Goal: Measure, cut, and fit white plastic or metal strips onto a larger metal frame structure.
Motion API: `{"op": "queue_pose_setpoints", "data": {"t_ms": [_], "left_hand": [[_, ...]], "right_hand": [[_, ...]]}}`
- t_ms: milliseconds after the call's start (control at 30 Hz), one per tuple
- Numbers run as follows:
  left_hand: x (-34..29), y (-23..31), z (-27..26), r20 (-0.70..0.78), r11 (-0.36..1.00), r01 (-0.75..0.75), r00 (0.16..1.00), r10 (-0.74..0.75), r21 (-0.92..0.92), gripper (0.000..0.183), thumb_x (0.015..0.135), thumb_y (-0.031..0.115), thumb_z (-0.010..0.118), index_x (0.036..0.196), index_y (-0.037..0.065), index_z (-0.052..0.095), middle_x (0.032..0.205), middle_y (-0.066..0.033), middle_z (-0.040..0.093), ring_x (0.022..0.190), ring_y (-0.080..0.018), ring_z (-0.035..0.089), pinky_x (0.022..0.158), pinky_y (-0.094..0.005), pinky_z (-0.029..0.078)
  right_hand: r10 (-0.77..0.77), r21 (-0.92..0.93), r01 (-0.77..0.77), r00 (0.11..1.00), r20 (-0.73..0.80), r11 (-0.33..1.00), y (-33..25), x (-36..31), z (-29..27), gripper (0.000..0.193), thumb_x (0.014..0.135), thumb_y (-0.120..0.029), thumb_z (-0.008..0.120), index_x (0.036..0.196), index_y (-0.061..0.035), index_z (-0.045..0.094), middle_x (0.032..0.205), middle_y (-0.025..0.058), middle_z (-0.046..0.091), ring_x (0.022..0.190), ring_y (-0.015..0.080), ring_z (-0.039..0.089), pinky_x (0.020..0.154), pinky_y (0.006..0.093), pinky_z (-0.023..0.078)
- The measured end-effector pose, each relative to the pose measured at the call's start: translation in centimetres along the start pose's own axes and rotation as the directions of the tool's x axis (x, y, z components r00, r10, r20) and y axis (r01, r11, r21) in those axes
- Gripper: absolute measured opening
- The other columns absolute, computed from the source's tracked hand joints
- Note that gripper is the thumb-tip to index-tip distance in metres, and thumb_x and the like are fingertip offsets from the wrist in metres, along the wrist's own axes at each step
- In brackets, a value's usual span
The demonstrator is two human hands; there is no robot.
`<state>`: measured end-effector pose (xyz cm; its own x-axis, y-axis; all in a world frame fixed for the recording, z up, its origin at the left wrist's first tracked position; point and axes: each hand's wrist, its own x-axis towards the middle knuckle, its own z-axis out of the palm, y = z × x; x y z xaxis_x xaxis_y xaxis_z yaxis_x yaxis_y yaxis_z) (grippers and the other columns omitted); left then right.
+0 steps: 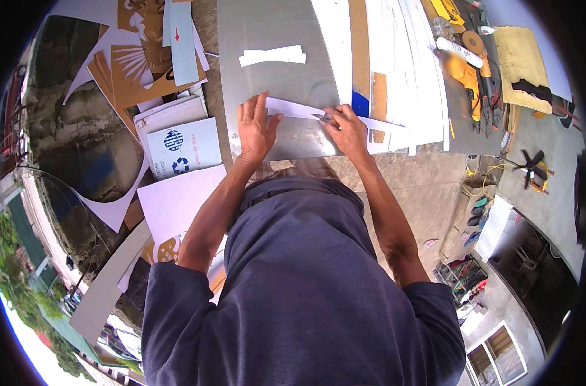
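A long, narrow white strip [293,108] lies across the grey metal sheet [273,77] in front of me. My left hand [257,127] rests at the strip's left end, fingers stretched out flat and thumb apart. Farther right along the strip, my right hand [348,132] is closed in a pinch around a small, dark, pointed tool [321,117]; its tip is at the strip, and most of it is hidden by the fingers. Beyond my hands, short white strips [272,56] lie crossed on the same metal sheet.
Stacked long white sheets [409,71] lie to the right, beside hand tools and a yellow power tool [461,69]. Brown and white cut-out panels [135,71] and a printed light-blue sheet [182,147] lie left. A black-bladed fan [532,166] stands far right.
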<state>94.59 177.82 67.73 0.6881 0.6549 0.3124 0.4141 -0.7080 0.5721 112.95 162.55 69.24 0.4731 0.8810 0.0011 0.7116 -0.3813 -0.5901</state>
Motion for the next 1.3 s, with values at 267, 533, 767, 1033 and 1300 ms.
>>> {"op": "queue_pose_setpoints", "data": {"t_ms": [267, 533, 767, 1033, 1300], "left_hand": [[-0.8, -0.5, -0.4, 0.043, 0.831, 0.500, 0.862, -0.505, -0.243, 0.033, 0.078, 0.014, 0.074, 0.108, 0.000, 0.069, 0.087, -0.0146, 0.066, 0.070, -0.0243, 0.065, 0.068, -0.0357, 0.052], [-0.6, 0.7, 0.3, 0.050, 0.812, 0.551, 0.832, -0.553, -0.192, 0.032, 0.074, 0.018, 0.077, 0.100, 0.001, 0.073, 0.078, -0.0157, 0.067, 0.067, -0.0264, 0.066, 0.066, -0.0356, 0.053], [-0.4, 1.3, 0.4, 0.057, 0.762, 0.620, 0.781, -0.621, -0.187, 0.029, 0.074, 0.018, 0.079, 0.096, 0.001, 0.074, 0.083, -0.0173, 0.071, 0.070, -0.0223, 0.070, 0.069, -0.0301, 0.054], [-0.5, 1.0, 0.7, 0.015, 0.754, 0.620, 0.775, -0.632, -0.218, 0.026, 0.072, 0.015, 0.079, 0.093, 0.001, 0.075, 0.079, -0.0167, 0.069, 0.066, -0.0256, 0.067, 0.065, -0.0328, 0.053], [0.1, 1.0, 0.6, 0.046, 0.674, 0.693, 0.705, -0.707, -0.255, 0.024, 0.072, 0.015, 0.080, 0.090, 0.000, 0.075, 0.080, -0.0178, 0.072, 0.067, -0.0237, 0.070, 0.066, -0.0306, 0.055]], "right_hand": [[-0.041, -0.025, 0.042, 0.999, 0.027, 0.999, 1.1, 0.0, -1.0, 0.029, 0.078, -0.018, 0.077, 0.105, -0.0115, 0.070, 0.097, 0.0003, 0.058, 0.072, 0.0185, 0.066, 0.061, 0.0322, 0.052], [-0.053, -0.064, 0.060, 0.993, 0.105, 0.996, 1.3, 0.3, -1.5, 0.030, 0.078, -0.014, 0.076, 0.107, -0.0100, 0.069, 0.099, 0.0017, 0.058, 0.076, 0.0183, 0.069, 0.063, 0.0327, 0.052], [-0.031, -0.103, 0.047, 0.988, 0.153, 0.994, 0.8, 0.6, -1.8, 0.031, 0.078, -0.015, 0.075, 0.108, -0.0105, 0.068, 0.099, 0.0029, 0.058, 0.076, 0.0204, 0.068, 0.062, 0.0339, 0.052], [-0.115, -0.101, 0.121, 0.991, 0.067, 0.988, 1.0, 0.7, -1.2, 0.031, 0.076, -0.022, 0.077, 0.105, -0.0150, 0.069, 0.095, -0.0016, 0.056, 0.067, 0.0180, 0.065, 0.054, 0.0341, 0.049], [-0.126, -0.115, 0.131, 0.991, 0.054, 0.985, 0.8, 0.9, -0.5, 0.031, 0.075, -0.020, 0.078, 0.103, -0.0134, 0.069, 0.093, -0.0001, 0.057, 0.065, 0.0192, 0.064, 0.053, 0.0343, 0.048]]}}
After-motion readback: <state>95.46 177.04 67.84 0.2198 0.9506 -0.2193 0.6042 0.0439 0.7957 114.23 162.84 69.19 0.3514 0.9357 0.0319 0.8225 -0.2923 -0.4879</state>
